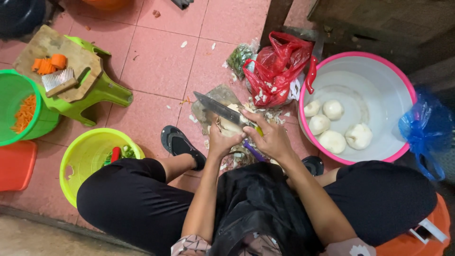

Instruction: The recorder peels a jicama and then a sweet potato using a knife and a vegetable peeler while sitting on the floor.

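Pale onion, firm, likely slippery once skinned (grip its rounded flank), clasped in left hand above floor peelings; right hand grasps the cleaver against it.

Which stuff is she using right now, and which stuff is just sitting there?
In use:
left hand holding the pale vegetable
right hand gripping the knife
peel scraps
pink-rimmed basin of peeled white pieces

Lying about:
red plastic bag
blue bag
cutting board with carrot slices
green stool
green bucket
yellow-green tub
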